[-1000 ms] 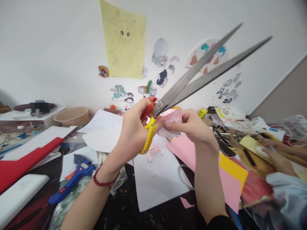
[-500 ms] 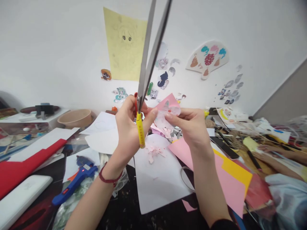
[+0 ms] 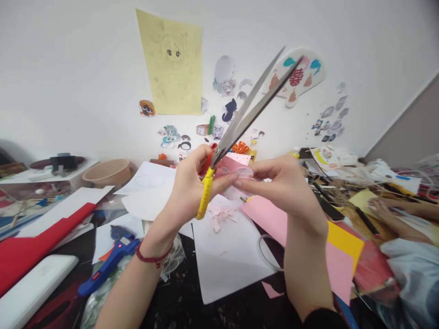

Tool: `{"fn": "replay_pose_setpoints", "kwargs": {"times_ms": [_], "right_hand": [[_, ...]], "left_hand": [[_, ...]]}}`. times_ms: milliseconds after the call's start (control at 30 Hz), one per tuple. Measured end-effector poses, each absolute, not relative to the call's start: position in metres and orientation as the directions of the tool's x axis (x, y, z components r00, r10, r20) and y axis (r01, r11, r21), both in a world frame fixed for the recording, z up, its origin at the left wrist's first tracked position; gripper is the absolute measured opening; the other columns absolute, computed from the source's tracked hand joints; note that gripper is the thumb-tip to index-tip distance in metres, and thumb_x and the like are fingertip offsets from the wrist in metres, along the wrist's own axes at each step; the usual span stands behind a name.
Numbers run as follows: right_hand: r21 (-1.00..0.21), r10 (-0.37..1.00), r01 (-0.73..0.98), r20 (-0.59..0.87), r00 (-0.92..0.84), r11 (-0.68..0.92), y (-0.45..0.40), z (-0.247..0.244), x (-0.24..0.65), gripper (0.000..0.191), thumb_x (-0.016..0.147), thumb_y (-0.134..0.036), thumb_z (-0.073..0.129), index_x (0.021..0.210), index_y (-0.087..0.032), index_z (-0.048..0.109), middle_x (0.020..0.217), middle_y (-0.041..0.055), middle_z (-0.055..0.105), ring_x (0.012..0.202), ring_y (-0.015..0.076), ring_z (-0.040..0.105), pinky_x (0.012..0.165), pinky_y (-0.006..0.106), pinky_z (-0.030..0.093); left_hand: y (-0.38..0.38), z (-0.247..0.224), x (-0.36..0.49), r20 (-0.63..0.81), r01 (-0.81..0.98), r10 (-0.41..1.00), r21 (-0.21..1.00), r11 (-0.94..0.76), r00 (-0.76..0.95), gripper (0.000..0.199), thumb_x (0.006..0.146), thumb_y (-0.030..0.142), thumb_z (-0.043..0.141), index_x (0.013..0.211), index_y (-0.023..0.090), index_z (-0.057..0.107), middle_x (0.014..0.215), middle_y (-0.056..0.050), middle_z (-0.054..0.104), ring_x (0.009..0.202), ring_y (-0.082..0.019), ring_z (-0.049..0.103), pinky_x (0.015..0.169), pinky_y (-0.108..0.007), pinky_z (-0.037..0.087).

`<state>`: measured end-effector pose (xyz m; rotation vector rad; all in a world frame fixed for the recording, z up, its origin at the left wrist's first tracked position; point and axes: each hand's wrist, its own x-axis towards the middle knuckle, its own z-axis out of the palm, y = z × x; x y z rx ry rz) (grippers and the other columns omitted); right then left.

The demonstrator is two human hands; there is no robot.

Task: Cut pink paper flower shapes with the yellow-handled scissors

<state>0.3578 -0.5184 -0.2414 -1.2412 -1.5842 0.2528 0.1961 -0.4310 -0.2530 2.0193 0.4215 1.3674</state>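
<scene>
My left hand [image 3: 195,183] is closed around the red and yellow handles of a pair of scissors [image 3: 242,123], whose blades stand slightly apart and point up to the right. Its thumb also presses on a small pink paper piece [image 3: 236,176]. My right hand [image 3: 277,185] pinches the right side of that piece between thumb and fingers. The fingers cover much of the pink paper. Below the hands, pink paper scraps [image 3: 221,214] lie on a white sheet [image 3: 229,265].
Pink sheets [image 3: 338,274] and a thin ring [image 3: 265,251] lie to the right. On the left are a blue glue gun [image 3: 109,262], a white power bank [image 3: 41,285], red card [image 3: 51,242] and a bowl [image 3: 108,171]. At far right shows another person's hand [image 3: 380,208].
The scissors' blades have swung to the right and down, away from near upright. My hands have drawn closer together, and the pink paper has tilted and is more covered by the fingers.
</scene>
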Motion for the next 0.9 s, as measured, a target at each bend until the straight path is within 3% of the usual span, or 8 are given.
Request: {"fn": "replay_pose_setpoints", "kwargs": {"times_ms": [267,467,700,833,900], "right_hand": [[-0.701,0.749,0.519,0.642,0.163,0.488,-0.515,-0.245,0.353,0.013,0.079,-0.022,0.076,0.067,-0.016,0.074,0.059,-0.0026,0.054,0.059,0.0084,0.044,0.052,0.024,0.033],[-0.777,0.754,0.262,0.625,0.203,0.573,-0.508,-0.25,0.345,0.013,0.076,-0.022,0.081,0.07,-0.016,0.072,0.064,-0.0017,0.057,0.062,0.0093,0.049,0.056,0.024,0.039],[-0.71,0.651,0.3,0.704,0.283,0.638,-0.503,-0.254,0.339,0.026,0.077,-0.023,0.082,0.059,-0.015,0.065,0.056,-0.0032,0.052,0.057,0.0068,0.045,0.05,0.022,0.035],[-0.728,0.707,0.253,0.683,0.184,0.637,-0.505,-0.253,0.351,0.005,0.079,-0.021,0.08,0.076,-0.02,0.077,0.066,-0.0014,0.065,0.062,0.0094,0.056,0.056,0.024,0.046],[-0.717,0.724,0.259,0.684,0.085,0.647,-0.508,-0.25,0.358,0.019,0.076,-0.019,0.083,0.094,-0.025,0.08,0.082,0.0002,0.074,0.072,0.0134,0.066,0.064,0.027,0.055]], "left_hand": [[-0.425,-0.262,0.202,0.767,-0.259,0.59,0.641,-0.723,0.25,0.036,0.072,0.028,0.085,0.073,0.02,0.05,0.074,0.002,0.051,0.068,-0.013,0.05,0.06,-0.029,0.041],[-0.416,-0.266,0.208,0.84,-0.404,0.543,0.503,-0.764,0.017,0.041,0.067,0.022,0.088,0.07,0.02,0.047,0.076,0.002,0.045,0.076,-0.015,0.052,0.07,-0.031,0.044],[-0.421,-0.266,0.21,0.826,-0.404,0.562,0.502,-0.765,-0.036,0.039,0.067,0.024,0.088,0.072,0.02,0.049,0.076,0.002,0.05,0.072,-0.014,0.053,0.072,-0.033,0.047],[-0.433,-0.262,0.208,0.776,-0.377,0.63,0.574,-0.727,-0.031,0.034,0.069,0.024,0.087,0.072,0.02,0.053,0.075,0.001,0.058,0.074,-0.015,0.058,0.072,-0.032,0.049],[-0.437,-0.259,0.207,0.733,-0.4,0.68,0.616,-0.679,-0.024,0.034,0.069,0.024,0.087,0.074,0.02,0.053,0.075,0.001,0.061,0.076,-0.017,0.063,0.073,-0.033,0.051]]}}
